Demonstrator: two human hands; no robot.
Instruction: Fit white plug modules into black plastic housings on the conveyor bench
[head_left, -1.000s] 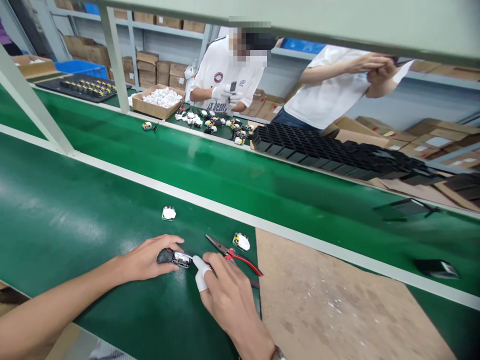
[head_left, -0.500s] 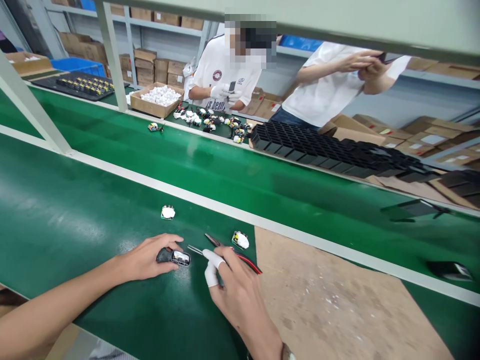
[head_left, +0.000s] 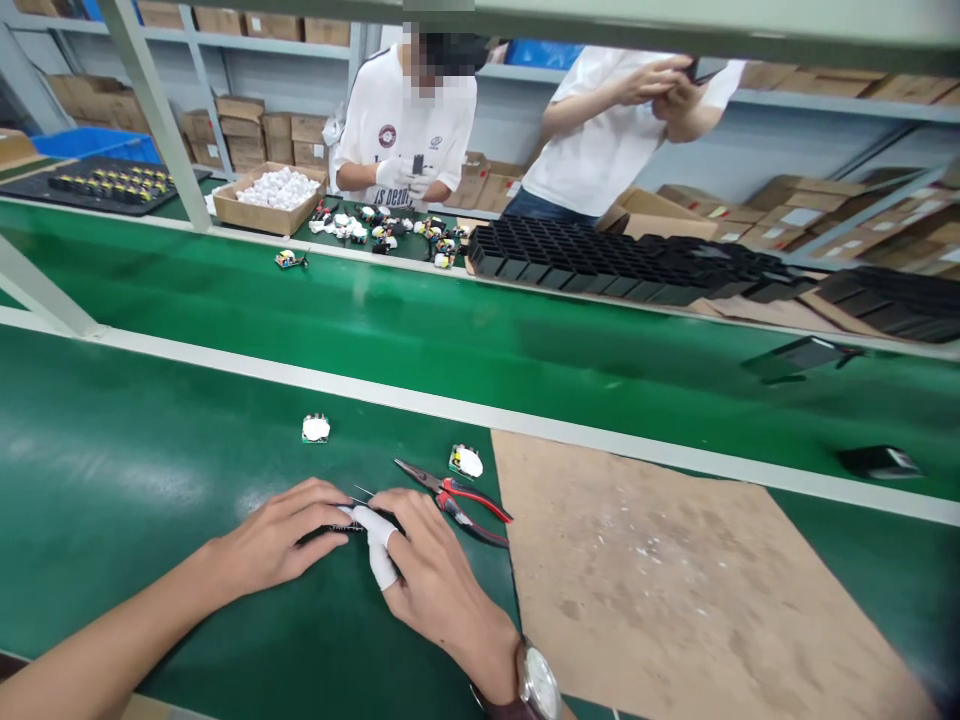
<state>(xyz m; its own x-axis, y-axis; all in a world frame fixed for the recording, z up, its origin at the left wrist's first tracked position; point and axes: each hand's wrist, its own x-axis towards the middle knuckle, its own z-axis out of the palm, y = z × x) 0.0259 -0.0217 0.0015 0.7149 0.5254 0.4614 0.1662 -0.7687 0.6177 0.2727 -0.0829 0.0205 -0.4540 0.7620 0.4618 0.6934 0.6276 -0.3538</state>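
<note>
My left hand [head_left: 289,532] is closed round a small black plastic housing [head_left: 341,527], whose open end faces right. Most of the housing is hidden by fingers. White finger cots cover two digits of my right hand [head_left: 431,560], and one covered fingertip presses at the housing's open end. Thin metal tweezers [head_left: 363,491] stay in that hand, their tips poking out above the housing. Just right of my fingers lie long-nose pliers [head_left: 450,495] with red and black handles. Beyond them sits a circuit board [head_left: 466,461] with a white blob; a similar board [head_left: 316,429] lies farther left.
A brown cardboard sheet [head_left: 637,600] covers the bench at right. Past a pale rail [head_left: 300,375] runs a green conveyor belt [head_left: 420,330], carrying black cases [head_left: 879,461] and a board assembly [head_left: 288,259]. Two people stand across it, behind black trays [head_left: 600,260] and a box of white parts [head_left: 255,212].
My right hand has moved left to the housing, its covered fingertip now against the open end. The tweezers' tips have shifted above it. The pliers lie fully uncovered. The camera view has turned slightly.
</note>
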